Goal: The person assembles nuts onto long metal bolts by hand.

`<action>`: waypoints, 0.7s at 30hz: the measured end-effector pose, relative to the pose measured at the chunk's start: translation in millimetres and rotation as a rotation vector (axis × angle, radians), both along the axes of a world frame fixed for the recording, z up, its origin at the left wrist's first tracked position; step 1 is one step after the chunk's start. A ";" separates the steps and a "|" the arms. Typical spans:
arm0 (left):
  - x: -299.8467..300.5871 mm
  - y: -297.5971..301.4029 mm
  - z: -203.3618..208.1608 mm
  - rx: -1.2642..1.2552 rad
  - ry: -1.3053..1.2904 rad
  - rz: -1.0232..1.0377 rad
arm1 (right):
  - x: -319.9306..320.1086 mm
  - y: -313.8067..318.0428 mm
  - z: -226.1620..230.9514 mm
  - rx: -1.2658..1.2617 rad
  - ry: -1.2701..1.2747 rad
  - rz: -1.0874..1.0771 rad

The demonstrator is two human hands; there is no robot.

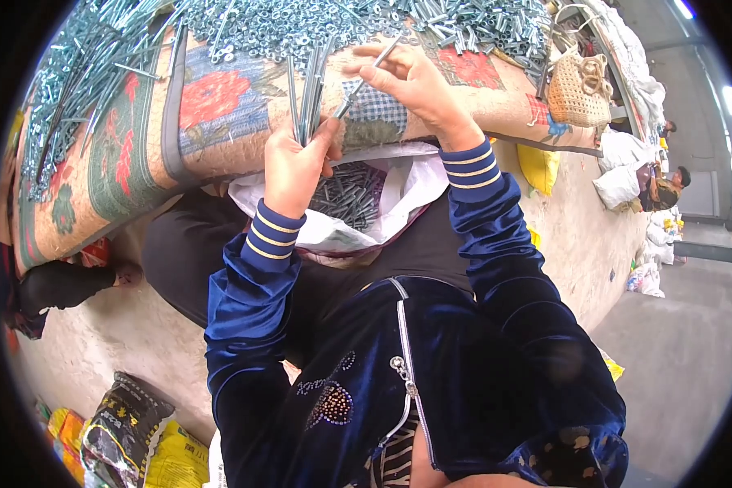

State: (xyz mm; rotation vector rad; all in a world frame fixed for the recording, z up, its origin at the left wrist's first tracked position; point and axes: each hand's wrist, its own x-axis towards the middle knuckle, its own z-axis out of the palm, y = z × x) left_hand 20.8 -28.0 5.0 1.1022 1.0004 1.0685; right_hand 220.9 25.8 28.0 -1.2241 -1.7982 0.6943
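Note:
My left hand (291, 171) is closed around several thin metal rods (307, 98) that stand upright, fanned slightly apart. Slanting up to the right from its thumb is one more metal rod (353, 96), with a thicker part near its lower end. The fingers of my right hand (415, 85) are closed on the upper length of that slanted rod. Below both hands, an open white sack (407, 199) sits at my lap and holds many short metal pieces (346, 195). The patterned cloth-covered worktop (252, 150) lies just beyond my hands.
Small nuts and washers (252, 28) are heaped on the worktop, with long rods (98, 77) at left and metal sleeves (484, 24) at right. A woven basket (579, 89) stands at the right edge. Another person's leg (65, 286) is at left; bags (126, 427) lie lower left.

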 end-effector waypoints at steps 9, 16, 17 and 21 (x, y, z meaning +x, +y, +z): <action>1.5 -2.1 -8.9 0.025 0.054 -0.021 | -19.3 -30.0 14.1 -0.498 0.203 0.020; -4.7 6.3 -18.9 -0.386 -0.109 -0.158 | 57.0 6.4 11.4 -0.052 -0.419 -0.016; -6.0 6.3 -16.9 -0.386 -0.107 -0.153 | 74.4 21.8 8.3 0.145 -0.675 -0.254; -3.5 8.5 -14.3 -0.453 -0.233 -0.272 | 128.1 56.6 -14.5 0.646 -1.224 -0.504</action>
